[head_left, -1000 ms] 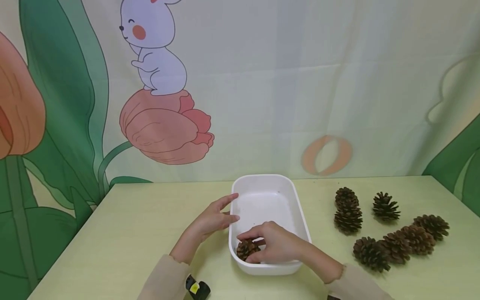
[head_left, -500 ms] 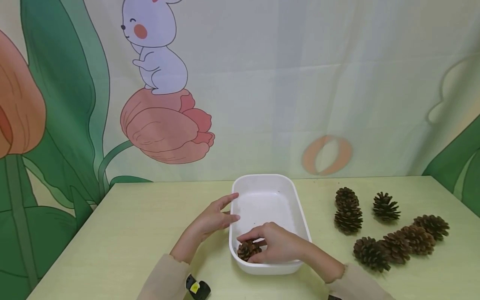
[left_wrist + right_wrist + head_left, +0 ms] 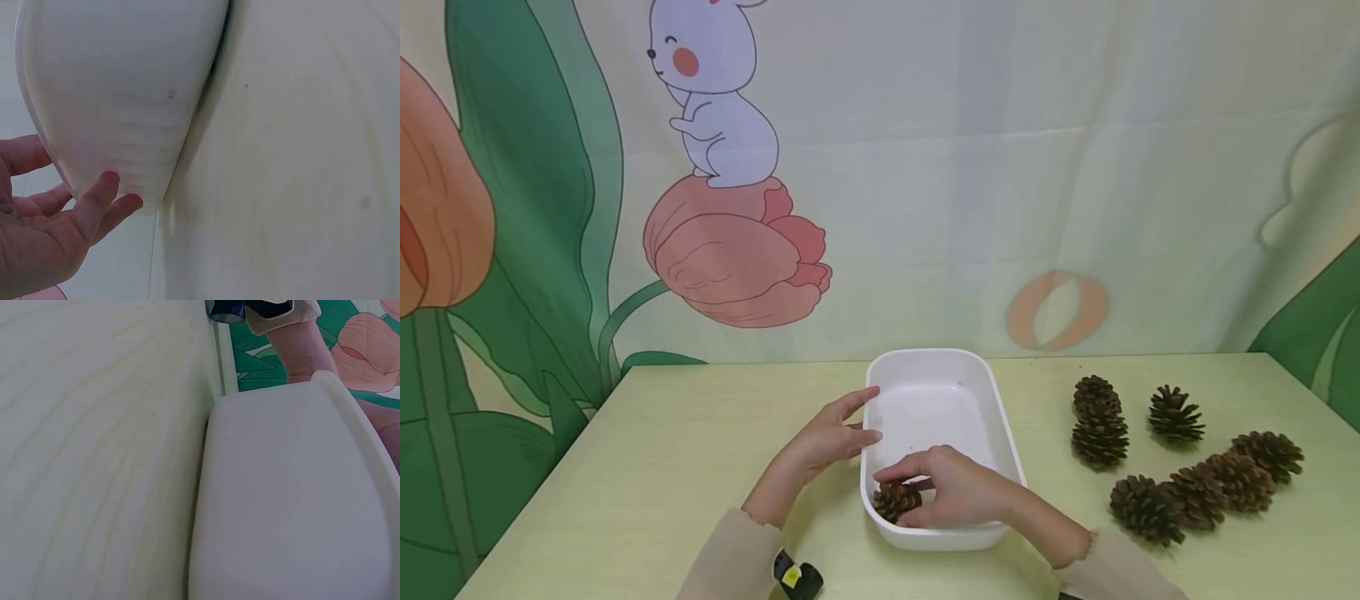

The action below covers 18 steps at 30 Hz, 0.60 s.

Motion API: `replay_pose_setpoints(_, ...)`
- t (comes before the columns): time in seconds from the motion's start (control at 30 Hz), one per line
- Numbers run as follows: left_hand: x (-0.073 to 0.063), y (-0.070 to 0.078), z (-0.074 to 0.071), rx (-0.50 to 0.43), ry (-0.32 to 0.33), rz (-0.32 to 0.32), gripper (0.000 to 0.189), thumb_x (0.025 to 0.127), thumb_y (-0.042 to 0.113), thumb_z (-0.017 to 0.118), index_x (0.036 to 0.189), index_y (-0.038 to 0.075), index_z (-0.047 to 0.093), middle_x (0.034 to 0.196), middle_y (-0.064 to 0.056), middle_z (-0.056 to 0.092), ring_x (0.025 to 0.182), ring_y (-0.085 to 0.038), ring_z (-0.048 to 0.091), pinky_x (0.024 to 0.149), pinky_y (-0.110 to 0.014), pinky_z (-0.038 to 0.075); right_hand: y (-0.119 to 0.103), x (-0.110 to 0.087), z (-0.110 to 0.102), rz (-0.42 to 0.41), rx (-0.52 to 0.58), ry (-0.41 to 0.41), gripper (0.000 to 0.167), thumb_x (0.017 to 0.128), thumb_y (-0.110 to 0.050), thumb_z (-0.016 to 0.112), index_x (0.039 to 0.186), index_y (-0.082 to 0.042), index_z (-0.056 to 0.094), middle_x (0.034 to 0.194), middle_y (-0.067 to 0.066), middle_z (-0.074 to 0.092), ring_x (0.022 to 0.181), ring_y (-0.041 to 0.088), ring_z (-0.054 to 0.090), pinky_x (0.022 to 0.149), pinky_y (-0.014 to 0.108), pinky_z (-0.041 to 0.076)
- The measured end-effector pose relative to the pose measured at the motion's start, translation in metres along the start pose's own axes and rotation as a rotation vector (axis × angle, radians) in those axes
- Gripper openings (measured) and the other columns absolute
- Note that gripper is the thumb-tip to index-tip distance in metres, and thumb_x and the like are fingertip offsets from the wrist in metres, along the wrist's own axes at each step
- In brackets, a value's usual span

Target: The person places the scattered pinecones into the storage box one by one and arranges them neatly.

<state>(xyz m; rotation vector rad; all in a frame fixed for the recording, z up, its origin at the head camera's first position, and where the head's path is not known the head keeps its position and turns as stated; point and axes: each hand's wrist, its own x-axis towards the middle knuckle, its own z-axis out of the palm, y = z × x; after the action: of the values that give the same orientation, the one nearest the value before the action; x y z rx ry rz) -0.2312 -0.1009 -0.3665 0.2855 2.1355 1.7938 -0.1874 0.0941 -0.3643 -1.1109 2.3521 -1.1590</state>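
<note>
A white rectangular plastic tub (image 3: 940, 412) stands on the table, its long side pointing away from me. My left hand (image 3: 827, 435) holds the tub's left wall; thumb and index fingertips reach over the rim. In the left wrist view, the fingers (image 3: 94, 206) lie on both sides of that rim. Inside the tub's near left corner is a brown pinecone (image 3: 897, 502), which my right hand (image 3: 961, 493) grips between thumb and fingers. The right wrist view shows the tub's outer wall (image 3: 287, 494), with the right hand and pinecone hidden.
More pinecones lie to the right: two touching (image 3: 1100, 421), a single pinecone (image 3: 1176, 415) beside them, and a slanting row of several (image 3: 1198, 493) nearer me. A printed curtain (image 3: 925, 208) hangs behind the pale table (image 3: 700, 450). A black wrist device (image 3: 799, 577) is by the left sleeve.
Both hands stay in place, the left at the rim and the right on the pinecone in the tub. The head view shifts very slightly.
</note>
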Motion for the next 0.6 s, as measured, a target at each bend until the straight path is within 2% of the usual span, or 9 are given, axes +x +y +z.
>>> replay_pose_setpoints(0.23, 0.001, -0.001, 0.0, -0.014, -0.002, 0.003, 0.061, 0.084, -0.004, 0.056, 0.14, 0.002, 0.033, 0.146, -0.022, 0.023, 0.122, -0.04, 0.04, 0.092, -0.041, 0.047, 0.001, 0.0, 0.0, -0.015, 0.007, 0.014, 0.04, 0.076, -0.006, 0.072, 0.114, 0.001, 0.061, 0.115, 0.007, 0.062, 0.11, 0.013, 0.054, 0.092, 0.026, 0.047)
replay_pose_setpoints(0.5, 0.002, -0.002, -0.001, -0.016, -0.005, 0.003, 0.061, 0.084, -0.005, 0.056, 0.14, 0.002, 0.032, 0.146, -0.022, 0.022, 0.122, -0.04, 0.041, 0.091, -0.04, 0.048, 0.002, -0.004, -0.004, -0.026, 0.008, 0.036, 0.042, 0.077, -0.009, 0.071, 0.115, 0.001, 0.061, 0.115, 0.008, 0.062, 0.109, 0.013, 0.055, 0.092, 0.026, 0.047)
replay_pose_setpoints(0.6, 0.002, -0.001, 0.0, -0.013, 0.001, 0.0, 0.061, 0.084, -0.005, 0.056, 0.14, 0.003, 0.033, 0.146, -0.022, 0.023, 0.122, -0.04, 0.041, 0.091, -0.04, 0.048, 0.001, -0.008, -0.01, -0.049, 0.009, 0.058, 0.043, 0.077, -0.011, 0.071, 0.116, 0.001, 0.06, 0.115, 0.011, 0.061, 0.108, 0.019, 0.056, 0.093, 0.03, 0.047)
